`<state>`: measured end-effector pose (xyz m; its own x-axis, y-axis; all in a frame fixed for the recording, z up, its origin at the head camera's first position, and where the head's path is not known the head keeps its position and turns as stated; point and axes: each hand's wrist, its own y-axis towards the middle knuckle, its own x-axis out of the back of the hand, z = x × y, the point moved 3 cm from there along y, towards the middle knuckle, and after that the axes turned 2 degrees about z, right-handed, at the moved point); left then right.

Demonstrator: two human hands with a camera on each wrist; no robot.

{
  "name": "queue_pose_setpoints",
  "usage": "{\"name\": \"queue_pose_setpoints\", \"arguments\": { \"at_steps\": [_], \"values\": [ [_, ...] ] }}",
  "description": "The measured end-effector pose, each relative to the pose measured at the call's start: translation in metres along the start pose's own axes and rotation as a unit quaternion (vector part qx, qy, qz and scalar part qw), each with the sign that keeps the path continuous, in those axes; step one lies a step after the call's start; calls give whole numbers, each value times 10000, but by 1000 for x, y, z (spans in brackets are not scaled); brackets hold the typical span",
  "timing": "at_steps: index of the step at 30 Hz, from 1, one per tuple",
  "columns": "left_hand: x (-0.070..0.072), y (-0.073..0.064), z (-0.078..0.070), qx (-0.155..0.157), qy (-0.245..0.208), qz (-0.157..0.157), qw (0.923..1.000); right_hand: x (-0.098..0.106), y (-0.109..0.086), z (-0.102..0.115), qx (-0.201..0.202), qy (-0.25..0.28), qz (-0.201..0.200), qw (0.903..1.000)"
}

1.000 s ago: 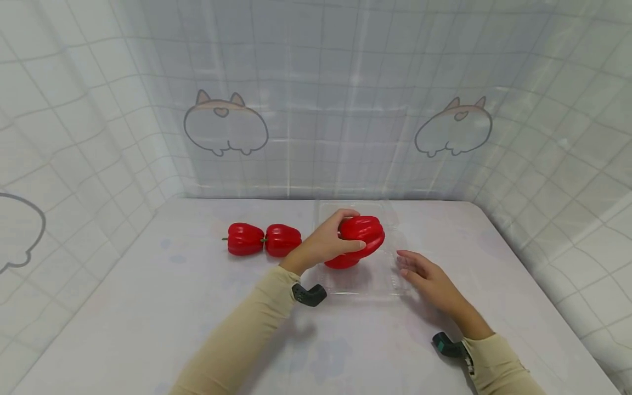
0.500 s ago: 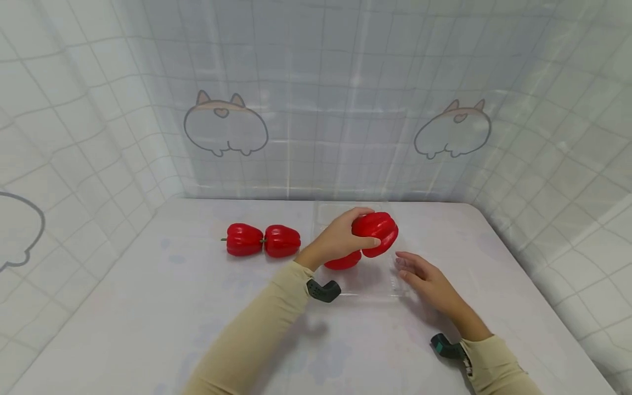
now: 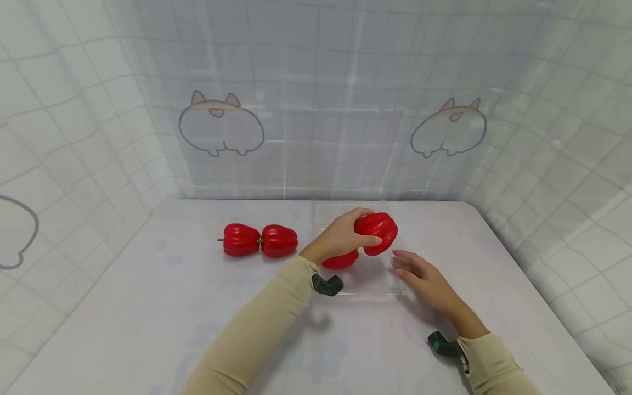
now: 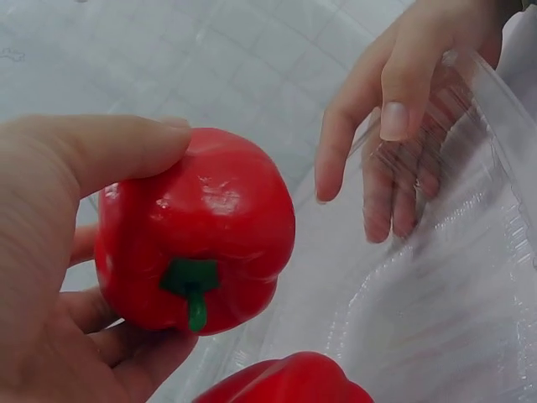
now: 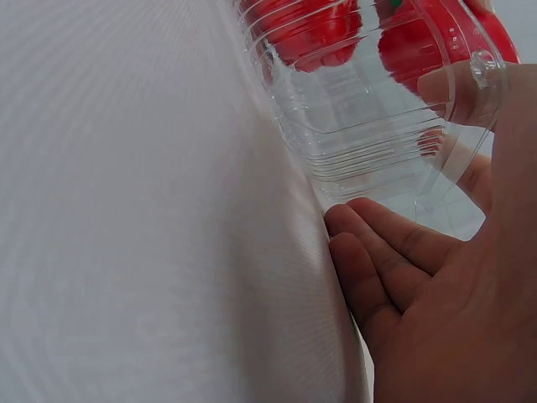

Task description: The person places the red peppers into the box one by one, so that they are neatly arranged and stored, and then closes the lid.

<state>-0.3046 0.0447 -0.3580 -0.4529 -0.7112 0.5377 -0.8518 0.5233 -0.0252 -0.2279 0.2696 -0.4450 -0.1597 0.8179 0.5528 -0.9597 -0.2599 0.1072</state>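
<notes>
We judge one pepper [image 3: 339, 260] placed in the clear container [image 3: 372, 281]; the held pepper [image 3: 377, 233], pinched in the left hand [image 3: 342, 237], and two peppers [image 3: 277, 241] toward the tabletop's [image 3: 148, 307] far left corner remain; right hand [image 3: 430, 282]: fingers loosely extended.

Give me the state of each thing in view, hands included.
Clear plastic container: open
Inner red bell pepper: inside container
Held red bell pepper: raised
Leftmost red bell pepper: lying on its side
Red bell pepper beside it: same
Left hand: gripping held pepper
Right hand: loosely curled beside container
</notes>
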Motion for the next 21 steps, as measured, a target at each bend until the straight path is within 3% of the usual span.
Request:
{"name": "queue_pose_setpoints", "arguments": {
  "at_steps": [6,21],
  "values": [
    [-2,5,3,30,171,84,9998,1,0,2,81,27,5,10000],
    [-16,9,3,-231,581,383,9973,-1,-1,2,69,99,-22,9999]
  ]
}}
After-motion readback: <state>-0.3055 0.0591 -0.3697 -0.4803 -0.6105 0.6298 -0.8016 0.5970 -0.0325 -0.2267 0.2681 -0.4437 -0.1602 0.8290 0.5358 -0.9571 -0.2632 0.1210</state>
